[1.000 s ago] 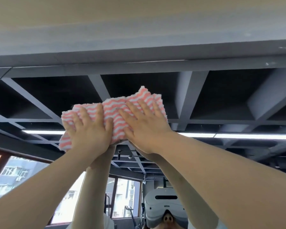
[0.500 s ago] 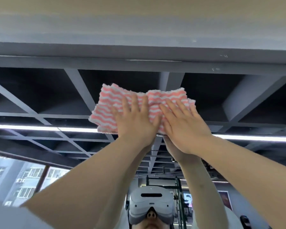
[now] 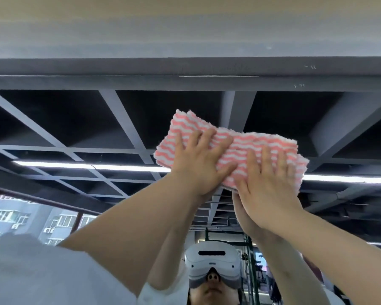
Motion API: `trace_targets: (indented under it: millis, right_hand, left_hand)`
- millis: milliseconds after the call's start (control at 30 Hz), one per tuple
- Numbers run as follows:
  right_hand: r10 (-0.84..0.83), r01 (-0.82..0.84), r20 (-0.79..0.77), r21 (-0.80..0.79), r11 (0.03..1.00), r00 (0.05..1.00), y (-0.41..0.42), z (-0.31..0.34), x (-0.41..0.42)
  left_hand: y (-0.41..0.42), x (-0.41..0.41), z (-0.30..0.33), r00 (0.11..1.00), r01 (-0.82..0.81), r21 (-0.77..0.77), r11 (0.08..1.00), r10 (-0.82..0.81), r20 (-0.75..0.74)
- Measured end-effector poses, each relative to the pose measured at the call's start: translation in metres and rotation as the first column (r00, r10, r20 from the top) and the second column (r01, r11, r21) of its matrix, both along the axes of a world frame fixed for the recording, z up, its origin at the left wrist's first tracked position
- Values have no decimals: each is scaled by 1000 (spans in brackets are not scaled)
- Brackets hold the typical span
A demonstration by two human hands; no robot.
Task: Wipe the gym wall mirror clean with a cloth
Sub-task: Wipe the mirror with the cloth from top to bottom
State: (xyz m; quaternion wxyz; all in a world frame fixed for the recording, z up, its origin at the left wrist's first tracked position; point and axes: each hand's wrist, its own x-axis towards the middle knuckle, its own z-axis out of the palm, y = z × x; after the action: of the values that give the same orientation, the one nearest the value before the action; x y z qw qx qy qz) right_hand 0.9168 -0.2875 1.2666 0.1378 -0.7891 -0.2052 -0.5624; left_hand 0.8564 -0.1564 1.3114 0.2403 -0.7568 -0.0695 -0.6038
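Two hands press one cloth (image 3: 246, 148) flat against the mirror (image 3: 79, 126), high up, near its upper edge. The cloth is pink with white wavy stripes, folded into a long pad that lies a little tilted — its left end higher, its right end lower. The left hand (image 3: 198, 166) lies on the left half of the cloth with straight fingers spread upward and the thumb stretched out to the right. The right hand (image 3: 266, 186) lies on the right half, also with straight fingers and the palm flat; it touches the left hand near the thumb. Neither hand curls around the cloth; both only push it onto the glass.

Above the upper edge of the mirror runs a dark grey band (image 3: 185, 67), and over it a pale wall (image 3: 185, 25). In the glass, a ceiling of grey beams and dark square cells is reflected, with a long white light strip (image 3: 92, 166) that passes behind the hands. At the lower left corner of the mirror, windows (image 3: 13, 219) with buildings outside are reflected. At the lower edge the person's own reflection shows — both raised arms and a white headset (image 3: 211, 263). A white sleeve (image 3: 42, 274) fills the lower left of the view. To the right of the headset some dark gym equipment is reflected, too small to tell what it is.
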Motion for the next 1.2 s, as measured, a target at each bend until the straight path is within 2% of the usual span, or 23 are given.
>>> trace_targets:
  millis: [100,300,400,500,600,667,800,900,1033,1133,1200]
  right_hand:
    - [21,-22,21,15,1000,1000,20,11,-11]
    - [123,-118,83,-58,991,989,67,24,-30]
    - [134,-117,108,-151,982,985,90,13,-42]
    - [178,-133,172,-244,961,969,105,-9,-51]
    - [200,-134,187,-317,939,962,103,-31,-52]
    - [208,-129,202,-345,930,957,97,-43,-47]
    - [182,-118,188,-309,944,965,60,-68,-30]
    - [105,-76,136,-204,976,985,20,-79,-13]
    - [45,-44,-136,14,999,990,-27,-64,3]
    - [29,-15,-189,70,997,981,-27,-46,-2]
    - [38,-28,-153,63,998,987,-14,-37,-8]
  left_hand:
    - [24,-12,4,1000,10,-111,994,-7,25]
    - [75,-37,-11,997,-48,-140,989,57,57]
    - [107,-52,-34,997,8,-180,984,6,78]
    - [137,-56,-68,994,19,-148,989,-2,112]
    - [138,-49,-109,974,128,-211,969,-82,213]
    - [121,-41,-135,972,136,-226,965,-86,218]
    - [75,-24,-159,969,190,-180,965,-155,194]
    - [36,-11,-152,980,183,-142,973,-168,110]
    - [0,2,-121,992,100,-83,992,-106,-71]
    - [-3,0,-96,994,53,-31,998,-56,-91]
    - [7,-3,-86,995,15,-40,999,-19,-97]
